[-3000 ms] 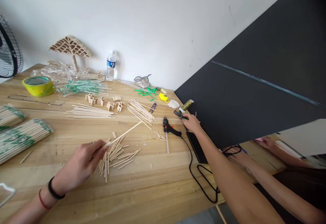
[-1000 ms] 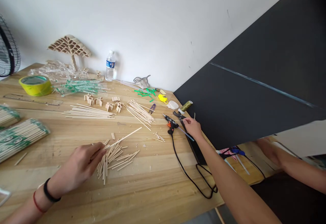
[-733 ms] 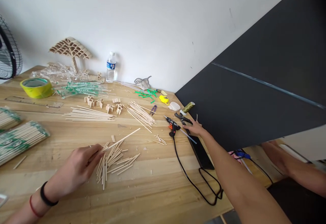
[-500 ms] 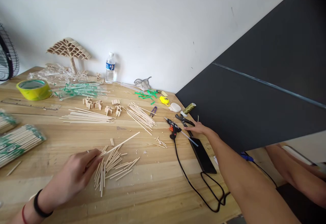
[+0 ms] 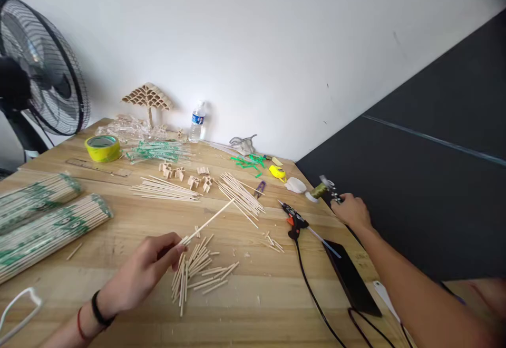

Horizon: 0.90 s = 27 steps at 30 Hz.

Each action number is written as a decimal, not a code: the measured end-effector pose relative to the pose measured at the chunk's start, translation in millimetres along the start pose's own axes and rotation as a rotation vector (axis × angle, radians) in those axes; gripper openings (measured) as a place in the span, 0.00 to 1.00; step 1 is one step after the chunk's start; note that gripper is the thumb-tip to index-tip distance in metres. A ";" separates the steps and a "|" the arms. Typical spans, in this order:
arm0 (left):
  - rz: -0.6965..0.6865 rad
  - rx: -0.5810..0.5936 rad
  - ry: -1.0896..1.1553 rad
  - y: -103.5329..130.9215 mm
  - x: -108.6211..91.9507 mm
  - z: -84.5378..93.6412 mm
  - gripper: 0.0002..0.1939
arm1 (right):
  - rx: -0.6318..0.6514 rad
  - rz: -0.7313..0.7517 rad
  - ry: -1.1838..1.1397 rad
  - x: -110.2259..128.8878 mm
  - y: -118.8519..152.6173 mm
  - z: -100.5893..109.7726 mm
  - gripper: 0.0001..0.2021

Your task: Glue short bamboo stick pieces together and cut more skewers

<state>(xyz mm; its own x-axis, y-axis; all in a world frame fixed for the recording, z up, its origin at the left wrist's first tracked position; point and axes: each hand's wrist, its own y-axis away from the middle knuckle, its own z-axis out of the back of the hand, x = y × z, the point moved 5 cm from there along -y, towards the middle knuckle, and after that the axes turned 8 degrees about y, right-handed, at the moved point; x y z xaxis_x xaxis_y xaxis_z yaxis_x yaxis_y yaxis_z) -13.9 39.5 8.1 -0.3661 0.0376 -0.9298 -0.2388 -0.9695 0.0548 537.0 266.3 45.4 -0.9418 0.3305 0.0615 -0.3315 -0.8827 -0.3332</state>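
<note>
My left hand (image 5: 148, 263) is closed on a long, thin wooden stick (image 5: 215, 216), which slants up and to the right above a pile of short cut sticks (image 5: 193, 269). At the right edge of the table, my right hand (image 5: 353, 211) grips a pair of pliers (image 5: 331, 187), blurred by motion, with its metal head pointing up and left. The pliers are raised beside a spool of olive thread (image 5: 317, 192). A black glue gun (image 5: 294, 220) with an orange trigger lies left of the right hand, a glue stick poking from its back.
Long sticks (image 5: 241, 195) and small glued stick pieces (image 5: 193, 181) lie mid-table. Packed sticks (image 5: 55, 232), yellow tape (image 5: 103, 149) and a fan (image 5: 47, 68) are at left. A water bottle (image 5: 197, 122) and stick-built tree (image 5: 148, 97) stand by the wall. The glue gun's cord (image 5: 310, 290) runs toward the front.
My right hand has picked the pliers up off the table and moved right with them. My left hand still holds the stick. The view has turned left, bringing more of the fan into sight.
</note>
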 end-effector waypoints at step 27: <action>-0.348 -0.097 0.022 21.8 -25.3 -13.4 0.14 | 0.144 0.960 -0.791 256.9 301.9 46.4 0.30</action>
<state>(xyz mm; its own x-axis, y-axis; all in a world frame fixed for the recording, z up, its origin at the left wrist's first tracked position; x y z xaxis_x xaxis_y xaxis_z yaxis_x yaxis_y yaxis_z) 2.2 14.2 27.8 -0.2579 0.3650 -0.8946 -0.2592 -0.9181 -0.2999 192.4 69.2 4.2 -0.5654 -0.7128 0.4150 0.5505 -0.7008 -0.4537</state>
